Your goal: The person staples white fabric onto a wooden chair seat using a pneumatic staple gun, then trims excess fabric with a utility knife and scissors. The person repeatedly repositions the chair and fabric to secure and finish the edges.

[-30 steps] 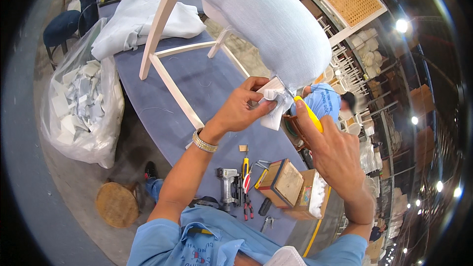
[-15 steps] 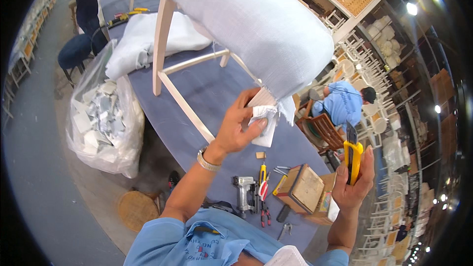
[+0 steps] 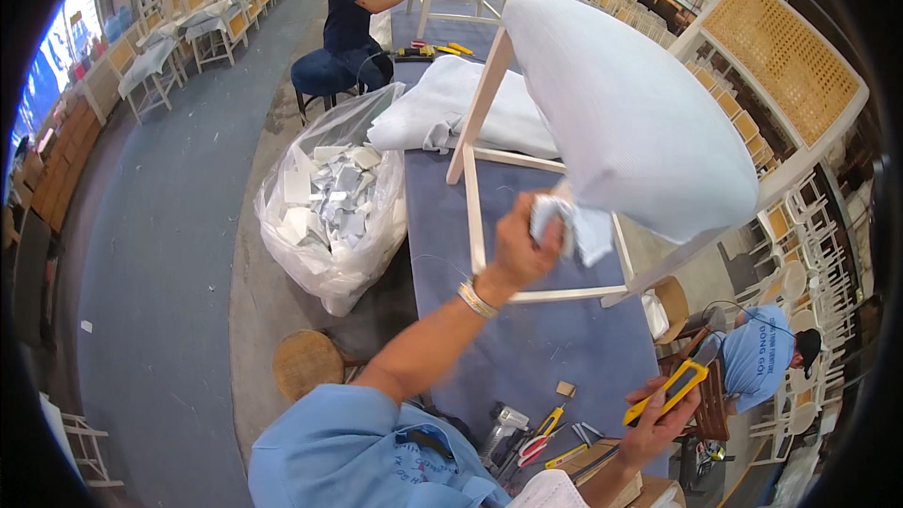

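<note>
Left hand [image 3: 529, 243]: my fingers pinch 1 bunched pale fabric flap [image 3: 593, 235] below the seat's underside.
Right hand [image 3: 661, 428]: I grip 1 yellow utility knife [image 3: 670, 389] near the tabletop's [image 3: 546, 357] right edge, apart from the flap.
Chair [image 3: 630, 122]: on the tabletop, cane backrest [image 3: 785, 47] past its right edge.
Plastic bag [image 3: 334, 268]: beside the left edge.

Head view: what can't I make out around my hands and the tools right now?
- Pale cloth in the left hand, head view: blur and the hand's grip hide whether it is one piece.
- Yellow knife, head view: the right hand covers part of its handle.
- Grey tool, head view: the shirt hides its lower end.
</note>
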`<state>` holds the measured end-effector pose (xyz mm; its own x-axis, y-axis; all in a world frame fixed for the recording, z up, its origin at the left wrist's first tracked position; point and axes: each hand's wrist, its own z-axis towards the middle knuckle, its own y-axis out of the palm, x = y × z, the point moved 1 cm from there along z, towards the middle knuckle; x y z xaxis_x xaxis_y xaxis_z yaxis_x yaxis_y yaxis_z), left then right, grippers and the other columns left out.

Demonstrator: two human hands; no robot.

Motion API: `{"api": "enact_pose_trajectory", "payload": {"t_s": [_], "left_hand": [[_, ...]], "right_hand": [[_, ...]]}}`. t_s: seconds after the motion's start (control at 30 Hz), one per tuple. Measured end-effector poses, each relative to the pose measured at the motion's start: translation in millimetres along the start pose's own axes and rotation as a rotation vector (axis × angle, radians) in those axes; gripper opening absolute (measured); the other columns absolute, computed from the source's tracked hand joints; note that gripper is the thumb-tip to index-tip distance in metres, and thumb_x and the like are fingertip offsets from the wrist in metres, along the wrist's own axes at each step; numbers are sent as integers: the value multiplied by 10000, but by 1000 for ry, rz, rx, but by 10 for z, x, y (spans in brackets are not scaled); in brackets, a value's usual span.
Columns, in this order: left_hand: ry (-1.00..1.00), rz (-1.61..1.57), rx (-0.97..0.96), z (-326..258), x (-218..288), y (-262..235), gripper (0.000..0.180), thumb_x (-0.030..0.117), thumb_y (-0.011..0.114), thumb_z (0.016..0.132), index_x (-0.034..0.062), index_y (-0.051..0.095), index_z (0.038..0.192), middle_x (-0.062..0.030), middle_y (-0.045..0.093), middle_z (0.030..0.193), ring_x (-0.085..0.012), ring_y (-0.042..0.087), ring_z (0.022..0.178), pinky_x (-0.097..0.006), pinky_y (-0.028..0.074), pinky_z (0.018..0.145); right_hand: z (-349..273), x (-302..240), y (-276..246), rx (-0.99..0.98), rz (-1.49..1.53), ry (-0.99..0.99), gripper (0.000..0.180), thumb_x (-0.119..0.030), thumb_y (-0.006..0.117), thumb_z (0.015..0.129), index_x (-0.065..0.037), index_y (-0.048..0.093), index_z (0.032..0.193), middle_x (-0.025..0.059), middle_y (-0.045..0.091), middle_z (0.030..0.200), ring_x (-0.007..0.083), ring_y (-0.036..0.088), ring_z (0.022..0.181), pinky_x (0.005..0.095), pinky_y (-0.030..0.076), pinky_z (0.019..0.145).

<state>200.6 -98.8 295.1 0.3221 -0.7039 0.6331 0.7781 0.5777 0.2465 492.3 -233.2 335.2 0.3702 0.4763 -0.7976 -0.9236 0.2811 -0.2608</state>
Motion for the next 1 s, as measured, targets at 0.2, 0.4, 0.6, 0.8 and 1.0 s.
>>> {"api": "enact_pose_trajectory", "payload": {"t_s": [0.2, 0.4, 0.6, 0.8, 1.0], "left_hand": [[64, 177, -53, 150, 78, -337, 205, 105, 518, 1009, -53, 594, 1115, -153, 676, 956, -209, 664, 832, -309, 525, 748], [41, 121, -136, 262, 397, -634, 235, 23, 555, 988, -61, 611, 1201, -182, 667, 1236, -160, 645, 1024, -296, 524, 886], [-311, -95, -202, 355, 588, -886, 365, -8, 525, 944, 32, 675, 1274, -53, 710, 1089, -49, 551, 766, -214, 456, 684], [-404, -18, -440, 514, 726, -756, 311, 286, 659, 974, 0, 775, 1019, -5, 652, 705, -55, 530, 667, -245, 402, 570], [-333, 283, -543, 675, 731, -521, 324, 292, 671, 982, -17, 739, 913, -55, 638, 645, -79, 508, 598, -300, 434, 553]], "right_hand": [[-41, 189, -258, -78, 119, 158, 455, -157, 545, 1016, -20, 294, 1370, 124, 608, 901, 163, 611, 583, 264, 514, 549], [277, -174, -75, -187, 80, 85, 346, -229, 591, 1021, 29, 466, 1214, 94, 608, 759, 148, 609, 609, 261, 497, 575], [760, -364, 150, -204, -12, -337, 250, -19, 599, 976, 22, 508, 1204, 124, 660, 951, 174, 644, 768, 282, 514, 699], [1323, -914, 636, -384, -414, -676, 312, -9, 707, 883, -57, 606, 1174, 105, 638, 910, 235, 656, 781, 324, 524, 705], [1460, -1088, 1142, -472, -780, -883, 302, -124, 758, 800, -117, 608, 1063, 40, 610, 852, 230, 664, 783, 387, 510, 632]]}}
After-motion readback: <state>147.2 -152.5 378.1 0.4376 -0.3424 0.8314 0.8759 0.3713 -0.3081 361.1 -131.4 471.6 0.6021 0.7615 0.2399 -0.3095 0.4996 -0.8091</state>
